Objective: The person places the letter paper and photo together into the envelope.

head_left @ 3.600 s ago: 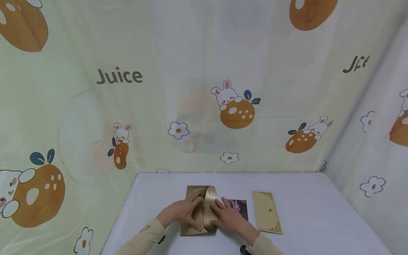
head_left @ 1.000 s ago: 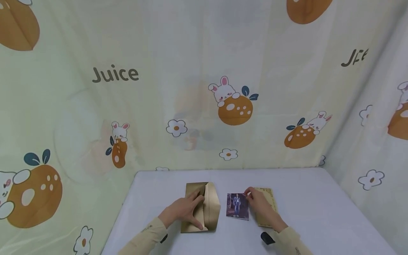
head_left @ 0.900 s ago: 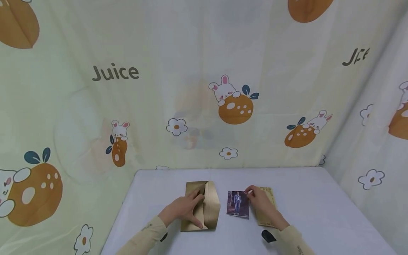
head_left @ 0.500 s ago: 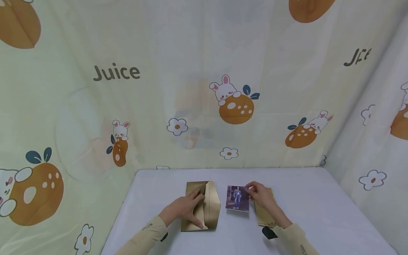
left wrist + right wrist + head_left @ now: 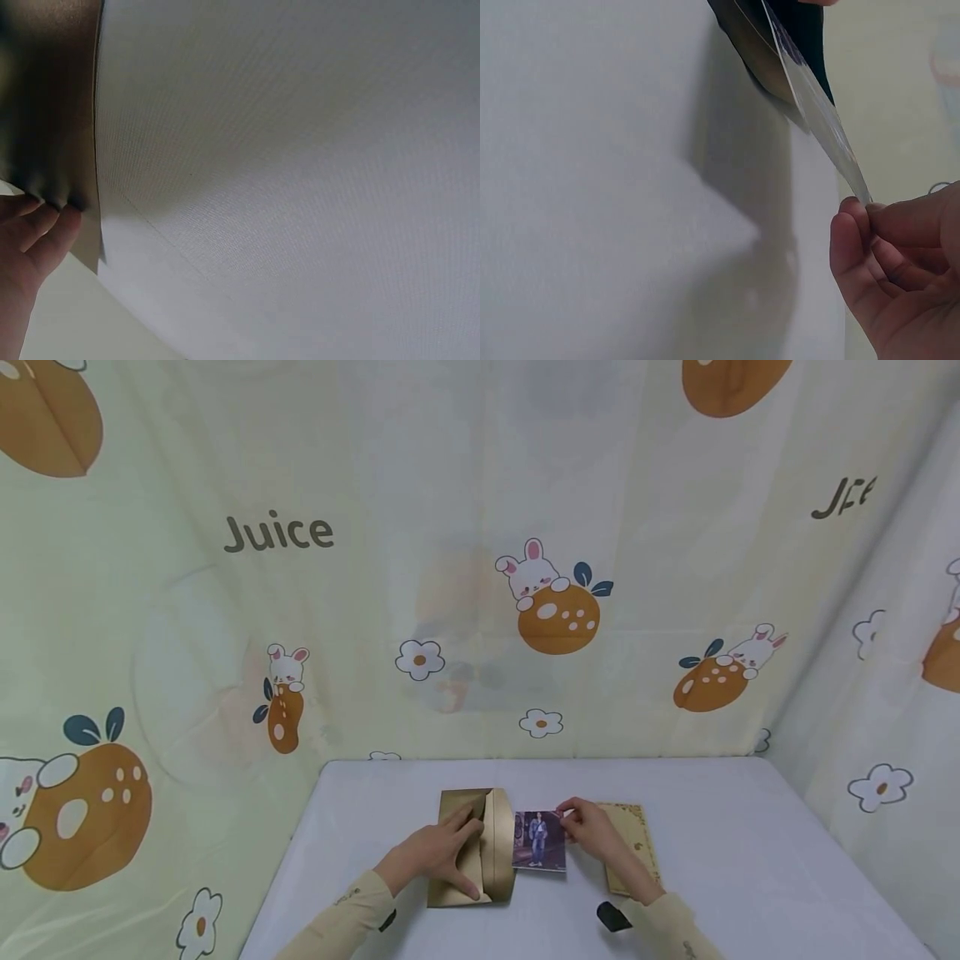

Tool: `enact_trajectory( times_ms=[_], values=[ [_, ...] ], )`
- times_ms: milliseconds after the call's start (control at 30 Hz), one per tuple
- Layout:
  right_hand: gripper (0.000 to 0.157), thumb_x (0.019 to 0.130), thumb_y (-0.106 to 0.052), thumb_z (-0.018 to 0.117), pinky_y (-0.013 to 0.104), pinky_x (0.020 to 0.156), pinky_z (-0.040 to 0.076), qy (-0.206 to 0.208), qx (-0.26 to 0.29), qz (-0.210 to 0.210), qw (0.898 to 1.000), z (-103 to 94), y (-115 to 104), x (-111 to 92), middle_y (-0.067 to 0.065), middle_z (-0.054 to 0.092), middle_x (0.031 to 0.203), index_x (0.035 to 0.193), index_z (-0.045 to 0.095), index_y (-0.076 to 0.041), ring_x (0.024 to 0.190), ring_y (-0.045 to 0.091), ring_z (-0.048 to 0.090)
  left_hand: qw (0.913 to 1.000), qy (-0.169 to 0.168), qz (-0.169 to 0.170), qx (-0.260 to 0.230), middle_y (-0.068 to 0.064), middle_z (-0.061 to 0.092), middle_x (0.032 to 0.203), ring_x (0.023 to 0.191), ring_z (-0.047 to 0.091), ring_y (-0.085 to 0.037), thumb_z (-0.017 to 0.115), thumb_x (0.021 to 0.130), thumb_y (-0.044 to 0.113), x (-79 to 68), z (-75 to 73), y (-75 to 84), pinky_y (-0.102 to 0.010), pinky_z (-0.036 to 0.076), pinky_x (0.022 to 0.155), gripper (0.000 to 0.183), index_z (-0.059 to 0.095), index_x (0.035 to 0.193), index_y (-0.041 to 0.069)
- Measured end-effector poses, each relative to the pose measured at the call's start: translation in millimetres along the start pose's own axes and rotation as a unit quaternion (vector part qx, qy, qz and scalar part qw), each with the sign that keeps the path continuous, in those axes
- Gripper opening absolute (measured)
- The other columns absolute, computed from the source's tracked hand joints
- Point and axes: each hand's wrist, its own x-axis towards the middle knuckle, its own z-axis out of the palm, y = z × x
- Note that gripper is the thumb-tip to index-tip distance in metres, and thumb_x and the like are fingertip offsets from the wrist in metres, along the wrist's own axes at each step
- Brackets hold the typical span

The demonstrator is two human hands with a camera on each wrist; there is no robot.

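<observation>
A gold envelope (image 5: 499,860) lies on the white table with its flap folded out to the right and its mouth parted. My left hand (image 5: 433,853) rests on it, thumb and fingers spread at the opening; the fingertips (image 5: 71,217) touch the gold paper in the left wrist view. Between thumb and fingers my right hand (image 5: 592,828) pinches a photo (image 5: 538,843) of a standing person by its upper right corner. Held above the table, the photo (image 5: 821,120) appears nearly edge-on in the right wrist view. Its left edge overlaps the envelope's flap in the head view.
A cream card (image 5: 636,822) with an ornate brown border lies to the right, partly hidden under the right hand and forearm. Behind the table (image 5: 742,843) hangs a curtain (image 5: 450,593) printed with rabbits, oranges and flowers.
My right hand has left the envelope flap, taken the photo from the table by its corner, lifted it and carried it left to the flap. My left hand stays on the envelope.
</observation>
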Motion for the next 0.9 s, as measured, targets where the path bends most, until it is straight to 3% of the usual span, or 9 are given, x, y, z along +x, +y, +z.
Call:
enact_trajectory(
  times_ms=[233, 600, 900],
  values=[
    [0.015, 0.093, 0.007, 0.061, 0.026, 0.056, 0.051, -0.006, -0.005, -0.014, 1.0, 17.4, -6.6, 3.5, 0.01, 0.065, 0.073, 0.107, 0.065, 0.005, 0.063, 0.015, 0.06, 1.0, 0.002, 0.0, -0.001, -0.021, 0.023, 0.165, 0.134, 0.052, -0.036, 0.07, 0.062, 0.086, 1.2, 0.7, -0.1, -0.042, 0.055, 0.089, 0.112, 0.031, 0.15, 0.028],
    [0.015, 0.092, 0.007, 0.061, 0.025, 0.056, 0.048, -0.02, -0.019, -0.016, 1.0, 54.2, -15.9, 11.0, 0.01, 0.067, 0.075, 0.106, 0.066, 0.003, 0.063, 0.012, 0.059, 0.9999, 0.013, 0.003, -0.002, -0.023, 0.024, 0.164, 0.135, 0.052, -0.037, 0.071, 0.061, 0.086, 0.7, 1.7, -1.5, -0.044, 0.055, 0.091, 0.111, 0.032, 0.148, 0.028],
    [0.015, 0.092, 0.006, 0.062, 0.022, 0.055, 0.046, -0.045, -0.025, -0.052, 0.997, 69.2, -27.0, 14.4, 0.011, 0.068, 0.075, 0.107, 0.065, 0.006, 0.061, 0.009, 0.057, 0.9996, 0.026, 0.013, 0.007, -0.024, 0.027, 0.162, 0.127, 0.058, -0.035, 0.071, 0.062, 0.085, 1.7, 5.2, -2.5, -0.04, 0.056, 0.085, 0.108, 0.033, 0.146, 0.028]
  ],
)
